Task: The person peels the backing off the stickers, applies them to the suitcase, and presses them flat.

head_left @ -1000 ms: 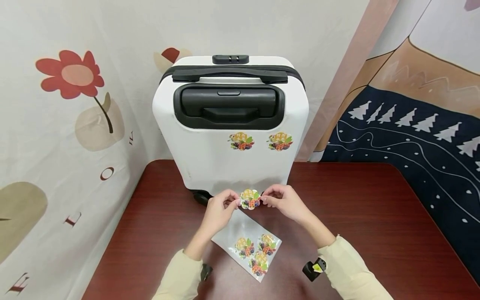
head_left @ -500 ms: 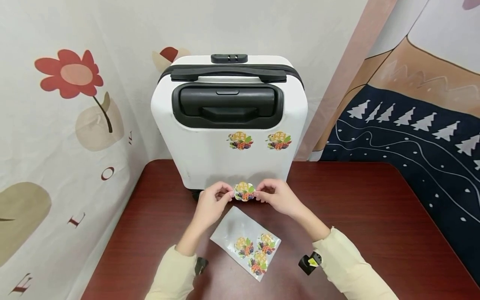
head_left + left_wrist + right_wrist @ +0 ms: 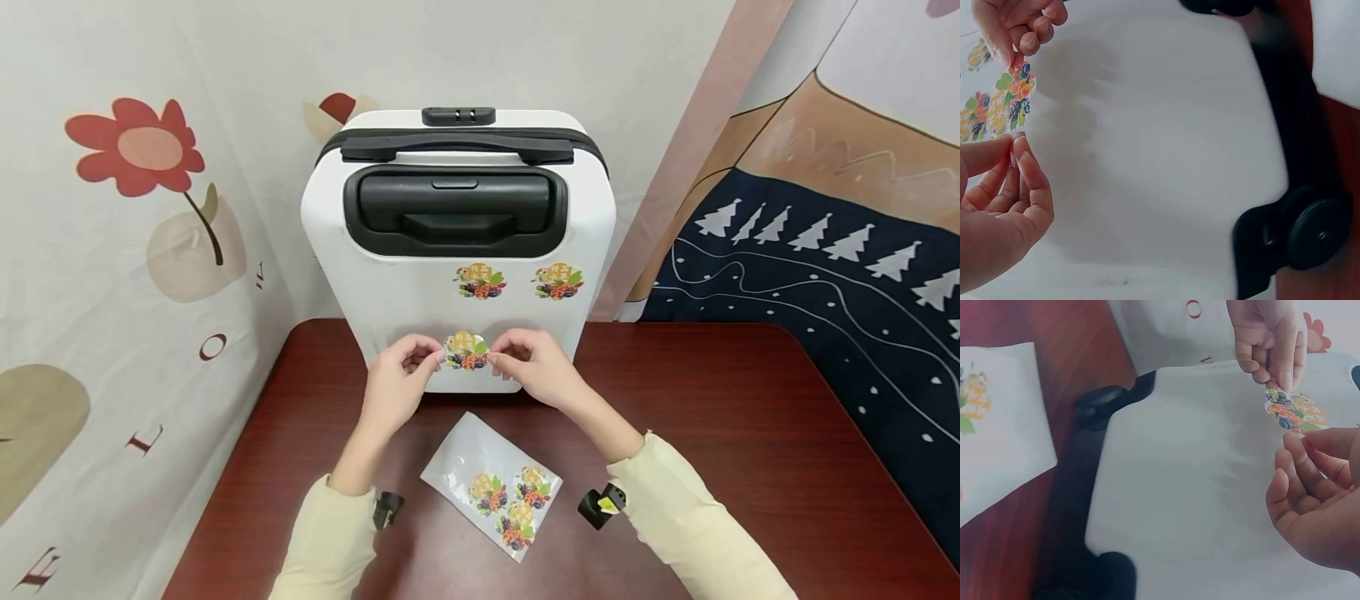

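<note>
A colourful fruit sticker (image 3: 467,351) is stretched between both hands, in front of the lower face of a white suitcase (image 3: 405,300). My left hand (image 3: 397,379) pinches its left edge between thumb and forefinger. The right hand (image 3: 542,367) pinches the opposite edge in the same way. In the left wrist view the sticker (image 3: 1019,94) stands close off the white shell, and the hands cast shadows on it. Two matching stickers, one in the middle (image 3: 481,282) and one at the right (image 3: 558,282), are stuck on the suitcase below its black handle recess (image 3: 457,246).
A pale sticker sheet (image 3: 468,450) bearing several fruit stickers lies on the dark red table (image 3: 712,417), nearer than the suitcase. Black wheels (image 3: 1319,234) show under the suitcase in the wrist views. Behind stand printed cloth backdrops (image 3: 247,83).
Both hands have moved up and slightly left, carrying the sticker from below the suitcase's lower edge to in front of its lower face. The sheet stays where it was.
</note>
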Motion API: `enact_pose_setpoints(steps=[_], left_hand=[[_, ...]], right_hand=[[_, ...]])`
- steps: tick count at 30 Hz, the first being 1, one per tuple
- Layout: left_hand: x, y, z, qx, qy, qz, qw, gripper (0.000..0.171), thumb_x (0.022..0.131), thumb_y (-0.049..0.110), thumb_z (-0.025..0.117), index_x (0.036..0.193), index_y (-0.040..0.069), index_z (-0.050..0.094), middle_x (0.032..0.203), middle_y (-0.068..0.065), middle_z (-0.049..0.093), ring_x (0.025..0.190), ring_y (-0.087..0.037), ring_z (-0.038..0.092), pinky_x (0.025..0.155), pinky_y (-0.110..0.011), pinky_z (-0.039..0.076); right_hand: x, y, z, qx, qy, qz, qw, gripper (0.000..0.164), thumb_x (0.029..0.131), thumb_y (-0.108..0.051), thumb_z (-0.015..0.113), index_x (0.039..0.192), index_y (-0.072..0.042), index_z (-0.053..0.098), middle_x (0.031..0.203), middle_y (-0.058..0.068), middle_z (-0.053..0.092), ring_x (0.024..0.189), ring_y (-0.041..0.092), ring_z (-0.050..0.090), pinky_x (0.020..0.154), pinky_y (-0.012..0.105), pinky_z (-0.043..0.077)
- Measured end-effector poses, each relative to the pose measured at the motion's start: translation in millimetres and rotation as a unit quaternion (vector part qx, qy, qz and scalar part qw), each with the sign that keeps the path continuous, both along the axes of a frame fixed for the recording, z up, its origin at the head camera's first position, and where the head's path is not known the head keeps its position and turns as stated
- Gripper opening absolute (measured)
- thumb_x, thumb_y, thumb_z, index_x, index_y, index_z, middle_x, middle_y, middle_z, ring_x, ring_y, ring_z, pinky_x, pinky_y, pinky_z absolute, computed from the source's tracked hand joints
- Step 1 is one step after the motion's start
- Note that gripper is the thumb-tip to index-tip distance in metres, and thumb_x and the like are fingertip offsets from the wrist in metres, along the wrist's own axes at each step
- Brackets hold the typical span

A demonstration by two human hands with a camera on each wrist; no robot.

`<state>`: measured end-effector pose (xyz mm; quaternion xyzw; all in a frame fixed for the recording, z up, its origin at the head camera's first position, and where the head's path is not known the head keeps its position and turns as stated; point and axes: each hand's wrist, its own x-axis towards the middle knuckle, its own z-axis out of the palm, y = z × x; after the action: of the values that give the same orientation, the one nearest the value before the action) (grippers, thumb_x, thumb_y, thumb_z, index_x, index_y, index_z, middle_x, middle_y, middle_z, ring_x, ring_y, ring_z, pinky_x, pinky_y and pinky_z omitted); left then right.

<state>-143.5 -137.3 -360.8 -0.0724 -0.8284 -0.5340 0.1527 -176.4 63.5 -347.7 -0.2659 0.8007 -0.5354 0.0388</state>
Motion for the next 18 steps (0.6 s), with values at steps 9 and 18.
enact_pose_setpoints(steps=[9,18], left_hand=[[-5.9,-10.2,19.9,-0.030,0.047,0.031,0.9980,0.007,0.084,0.009,0.065,0.086,0.002,0.065,0.073,-0.007,0.063,0.067,-0.015,0.057,0.059,-0.017,0.044],[-9.1,-19.3,33.3,-0.016,0.064,0.050,0.9966,0.009,0.084,0.009,0.065,0.086,0.000,0.066,0.071,-0.009,0.062,0.065,-0.012,0.055,0.057,-0.016,0.043]], right_hand=[[-6.5,-14.6,17.4,-0.010,0.018,-0.011,1.000,0.007,0.086,-0.005,0.061,0.083,0.001,0.064,0.065,0.006,0.061,0.059,0.018,0.055,0.055,0.028,0.045],[-7.3,-28.8,34.1,-0.016,0.026,-0.012,0.999,0.007,0.087,-0.005,0.060,0.084,0.001,0.063,0.065,0.005,0.060,0.059,0.017,0.054,0.055,0.028,0.046]])
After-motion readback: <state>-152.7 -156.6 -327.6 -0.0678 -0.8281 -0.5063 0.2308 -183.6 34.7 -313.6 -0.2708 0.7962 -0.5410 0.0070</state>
